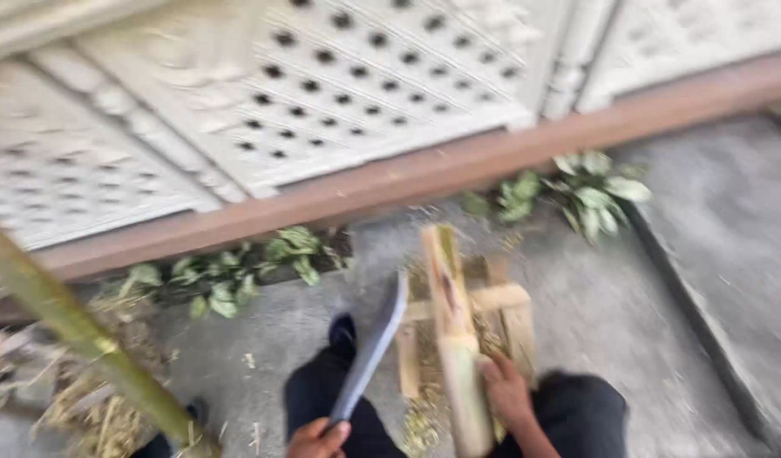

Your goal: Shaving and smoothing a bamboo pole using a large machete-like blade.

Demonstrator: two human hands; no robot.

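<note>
My left hand [318, 438] at the bottom edge grips the handle of a long grey blade [375, 346], which slants up and to the right. My right hand [506, 391] holds a pale, split bamboo piece [452, 326] that stands nearly upright on a small wooden frame [501, 301]. The blade's tip is close to the left side of the bamboo, and blur hides whether they touch. My dark trouser legs [577, 416] and a dark shoe [343, 332] flank the frame.
A green bamboo pole [76, 331] slants across the lower left over dry shavings [102, 420]. Leafy cuttings [229, 276] and more leaves [590, 191] lie along a reddish-brown ledge [458, 165] below a perforated pale wall [339, 76]. A raised concrete slab [730, 254] lies to the right.
</note>
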